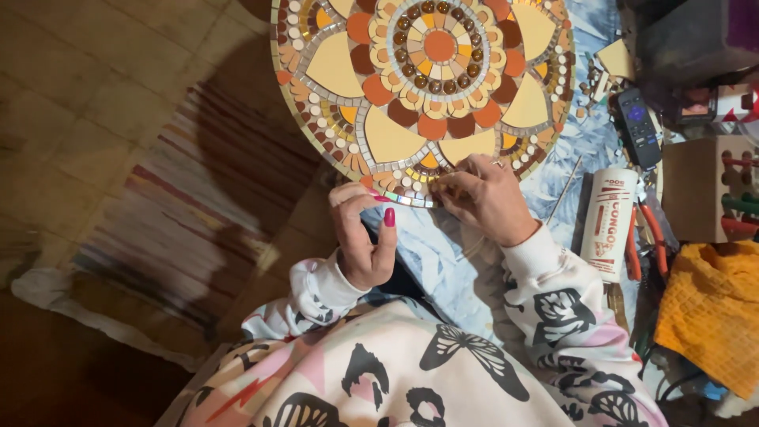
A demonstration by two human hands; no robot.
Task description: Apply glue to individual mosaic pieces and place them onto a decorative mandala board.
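Observation:
A round mosaic board (419, 79) in orange, cream and brown tiles lies on a blue patterned cloth (589, 146). My left hand (364, 233) steadies the board's near rim, its fingers curled against the edge by a strip of shiny tiles (407, 198). My right hand (486, 198) rests on the near rim just to the right, fingertips pinched together over the small tiles there. Whether a tile sits between those fingers is hidden.
A white glue tube (609, 221), red-handled pliers (644, 237), a black remote (636, 126) and loose tile bits (597, 83) lie right of the board. An orange cloth (708, 312) is at far right. A striped rug (158, 221) covers the floor on the left.

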